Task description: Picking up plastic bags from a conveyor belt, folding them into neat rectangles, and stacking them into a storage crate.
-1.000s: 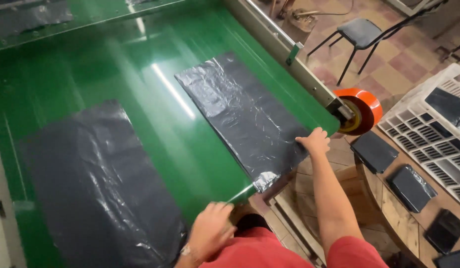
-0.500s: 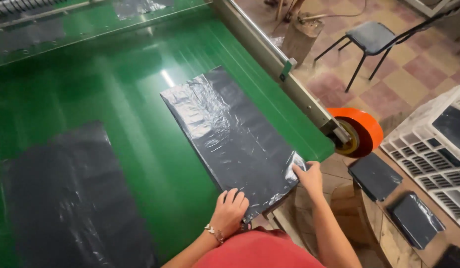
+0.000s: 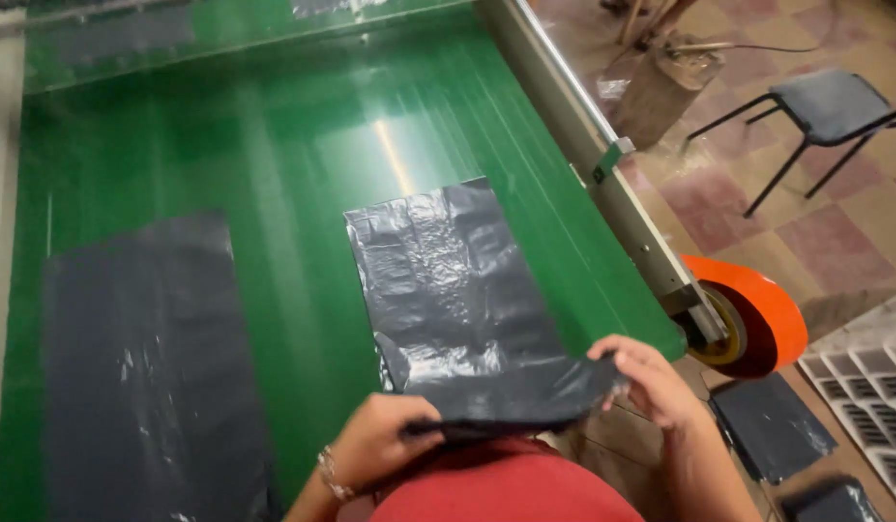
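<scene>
I see a black plastic bag [image 3: 448, 290] lying flat on the green conveyor belt [image 3: 303, 164], a little right of the middle, with its long side pointing away from me. The bag is wrinkled and shiny, and light reflects on its creases. Its near edge is lifted from the belt and hangs over the belt end, just above my red shirt [image 3: 506, 488]. My left hand [image 3: 375, 440] is closed on the near left corner of this edge, the fingers curled and pinching the plastic. My right hand [image 3: 646, 377] pinches the near right corner, with thumb and fingers pressed together on the film, and the edge is stretched between both hands. A second black bag [image 3: 148, 367] lies flat on the left part of the belt, well apart from the first one, and it looks blurred. Along the right side of the belt runs a grey metal rail [image 3: 602, 174], and at its near end there is an orange roller [image 3: 752, 319], near my right hand but not touching it. On the tiled floor beyond the rail stands a dark stool [image 3: 825, 106]. Below the roller I see folded dark bags [image 3: 772, 425] lying in a small pile. Nothing lies between my hands and the bag.
</scene>
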